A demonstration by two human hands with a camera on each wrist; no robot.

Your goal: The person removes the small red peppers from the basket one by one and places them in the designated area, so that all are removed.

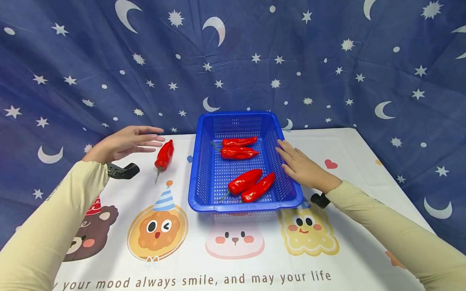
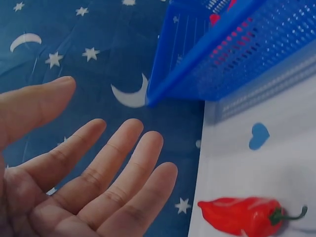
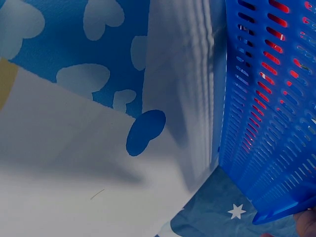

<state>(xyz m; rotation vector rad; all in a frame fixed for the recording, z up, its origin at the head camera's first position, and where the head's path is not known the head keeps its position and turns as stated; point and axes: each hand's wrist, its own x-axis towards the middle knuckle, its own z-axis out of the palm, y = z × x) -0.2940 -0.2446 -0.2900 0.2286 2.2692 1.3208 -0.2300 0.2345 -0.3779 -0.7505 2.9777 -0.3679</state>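
Observation:
A blue plastic basket [image 1: 193, 178] stands mid-table with several red peppers [image 1: 239, 152] lying in it, two toward the back and two toward the front. My right hand [image 1: 302, 167] touches the basket's right rim, its fingers laid over the edge; in the right wrist view only a bit of finger [image 3: 306, 223] shows by the rim. Left of the basket, one more red pepper [image 1: 164, 155] lies on the cloth with its stem toward me. Just left of this pepper is my left hand [image 1: 132, 141], fingers extended and spread, holding nothing, as the left wrist view also shows.
A white tablecloth [image 1: 174, 266] with printed cartoon figures and lettering covers the table. Behind it hangs a dark blue curtain [image 1: 240, 52] with moons and stars, close to the basket's back. A dark wrist device [image 1: 125, 171] sits at the left wrist.

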